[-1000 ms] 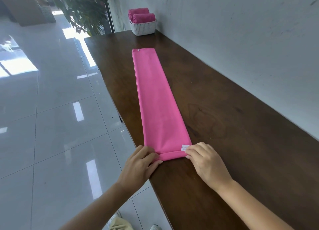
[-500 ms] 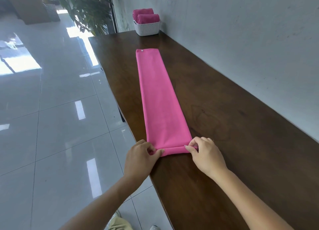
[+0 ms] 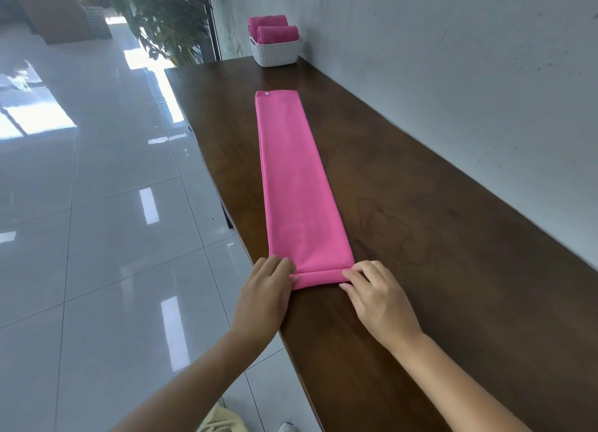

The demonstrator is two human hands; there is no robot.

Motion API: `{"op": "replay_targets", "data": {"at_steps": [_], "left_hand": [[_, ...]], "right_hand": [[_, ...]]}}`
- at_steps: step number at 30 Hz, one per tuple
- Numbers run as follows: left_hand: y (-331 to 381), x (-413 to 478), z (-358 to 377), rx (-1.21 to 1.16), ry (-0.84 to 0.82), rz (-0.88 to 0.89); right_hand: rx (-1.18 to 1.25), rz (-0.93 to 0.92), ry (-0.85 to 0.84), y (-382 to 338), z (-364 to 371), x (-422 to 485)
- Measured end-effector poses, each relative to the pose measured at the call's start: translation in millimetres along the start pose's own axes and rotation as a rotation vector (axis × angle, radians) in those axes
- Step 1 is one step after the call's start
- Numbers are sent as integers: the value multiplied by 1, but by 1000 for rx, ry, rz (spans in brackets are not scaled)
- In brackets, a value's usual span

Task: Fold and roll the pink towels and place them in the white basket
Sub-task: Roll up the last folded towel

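1. A pink towel (image 3: 297,185), folded into a long narrow strip, lies flat along a dark wooden tabletop (image 3: 437,269). It runs away from the person toward a white basket (image 3: 276,54) at the far end.
2. The strip's near end is turned over into a thin roll (image 3: 318,277).
3. The left hand (image 3: 263,297) holds the roll's left end with its fingers curled over the cloth. The right hand (image 3: 380,302) holds the right end the same way.
4. Two rolled pink towels (image 3: 275,31) already sit in the basket, beside the grey wall (image 3: 453,75).
5. Risk: if one hand pushes ahead faster, the roll would likely skew into a cone.
6. Risk: a slack grip could leave a loose core that unwinds when lifted. The strip lies near the tabletop's left edge, so drifting left might spill it onto the tiled floor (image 3: 113,237).
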State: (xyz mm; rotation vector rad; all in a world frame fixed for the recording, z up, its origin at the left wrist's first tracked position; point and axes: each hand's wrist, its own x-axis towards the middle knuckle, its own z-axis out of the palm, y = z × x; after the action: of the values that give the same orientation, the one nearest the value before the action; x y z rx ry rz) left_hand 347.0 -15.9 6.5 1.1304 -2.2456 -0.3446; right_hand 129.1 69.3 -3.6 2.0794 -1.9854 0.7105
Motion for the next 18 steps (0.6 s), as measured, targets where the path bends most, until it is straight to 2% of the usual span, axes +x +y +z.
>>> {"op": "replay_targets", "data": {"at_steps": [2,6,11,18], "left_hand": [[-7,-4,7,46,30,96],[-15,-6,8,61,79,118],[-27,-7,9,70,21,156],[-16,3,2,-51,-62,-142]], "right_hand": [[-7,-1,-18,2,1,3],[36,49,-21,2,4,12],[182,200,-67,2,9,24],[180,250,-123,0,8,29]]}}
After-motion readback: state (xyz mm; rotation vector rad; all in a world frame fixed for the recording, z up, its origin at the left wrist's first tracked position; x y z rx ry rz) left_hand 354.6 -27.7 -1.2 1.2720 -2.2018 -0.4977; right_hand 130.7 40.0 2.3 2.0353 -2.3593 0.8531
